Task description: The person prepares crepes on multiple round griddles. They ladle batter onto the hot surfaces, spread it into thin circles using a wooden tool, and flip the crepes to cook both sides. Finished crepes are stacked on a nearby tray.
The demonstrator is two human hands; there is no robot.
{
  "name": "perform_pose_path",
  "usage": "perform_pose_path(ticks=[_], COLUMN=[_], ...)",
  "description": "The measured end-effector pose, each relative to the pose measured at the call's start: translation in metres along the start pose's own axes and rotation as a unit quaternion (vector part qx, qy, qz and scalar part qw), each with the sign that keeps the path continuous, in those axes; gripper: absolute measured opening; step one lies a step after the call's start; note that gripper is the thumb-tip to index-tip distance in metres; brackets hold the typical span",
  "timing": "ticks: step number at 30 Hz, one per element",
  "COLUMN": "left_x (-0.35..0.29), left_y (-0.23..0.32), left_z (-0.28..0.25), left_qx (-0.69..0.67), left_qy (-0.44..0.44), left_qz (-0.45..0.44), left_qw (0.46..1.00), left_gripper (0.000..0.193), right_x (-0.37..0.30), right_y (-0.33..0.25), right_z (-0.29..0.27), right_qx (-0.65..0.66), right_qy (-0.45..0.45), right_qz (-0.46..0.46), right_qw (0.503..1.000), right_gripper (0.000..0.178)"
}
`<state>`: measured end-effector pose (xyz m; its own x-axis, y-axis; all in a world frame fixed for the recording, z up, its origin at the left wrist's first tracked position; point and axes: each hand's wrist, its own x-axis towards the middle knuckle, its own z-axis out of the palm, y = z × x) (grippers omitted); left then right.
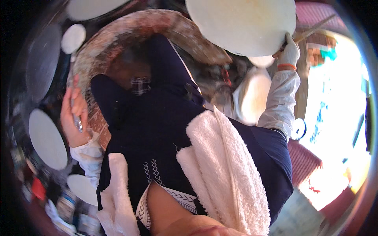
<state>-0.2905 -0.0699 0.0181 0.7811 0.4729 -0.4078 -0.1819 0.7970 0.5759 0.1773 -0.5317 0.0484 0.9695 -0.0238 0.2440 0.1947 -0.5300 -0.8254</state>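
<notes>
My right hand [290, 53], in a white glove with an orange band at the wrist, grips the lower right edge of a large pale round disc [242, 27]. The disc is raised at the top of the view. A wooden stick [317, 28] runs off to the upper right beside that hand; whether the hand touches it is unclear. My left hand [75, 112] is bare and closed round a thin metal handle [78, 124], low on the left. A small white oval [73, 38] shows above it; I cannot tell whether the two are joined.
A worn reddish curved rim [157, 19] arches round my knees. Pale round discs [48, 138] stand at the left, and another [255, 96] stands below my raised right arm. A white towel [228, 165] hangs over my shoulders. Bright light comes from an opening at right.
</notes>
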Motion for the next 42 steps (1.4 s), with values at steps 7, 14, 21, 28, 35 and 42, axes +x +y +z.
perform_pose_path(ticks=[7,14,21,28,35,42], left_x=[0.034,0.024,0.018,0.019,0.019,0.016], left_y=[-0.002,-0.018,-0.018,-0.034,-0.029,-0.019], left_z=[0.01,0.056,0.06,0.076,0.067,0.064], left_qx=[-0.032,-0.03,0.005,0.031,0.053,0.036], left_qy=[-0.041,-0.04,-0.056,-0.04,-0.059,-0.056], left_qz=[-0.115,-0.13,-0.125,-0.097,-0.099,-0.097], left_qw=[0.992,0.99,0.991,0.994,0.992,0.993], left_gripper=[0.048,0.043,0.046,0.049,0.049,0.048], right_x=[-0.198,-0.298,-0.308,-0.318,-0.344,-0.323], right_y=[0.225,0.346,0.38,0.39,0.409,0.439], right_z=[-0.25,-0.194,-0.172,-0.176,-0.173,-0.15], right_qx=[-0.069,-0.161,-0.207,-0.238,-0.261,-0.348], right_qy=[0.196,0.234,0.219,0.209,0.252,0.094], right_qz=[0.285,0.401,0.423,0.435,0.43,0.461], right_qw=[0.936,0.871,0.855,0.843,0.827,0.811], right_gripper=[0.02,0.019,0.021,0.026,0.031,0.043])
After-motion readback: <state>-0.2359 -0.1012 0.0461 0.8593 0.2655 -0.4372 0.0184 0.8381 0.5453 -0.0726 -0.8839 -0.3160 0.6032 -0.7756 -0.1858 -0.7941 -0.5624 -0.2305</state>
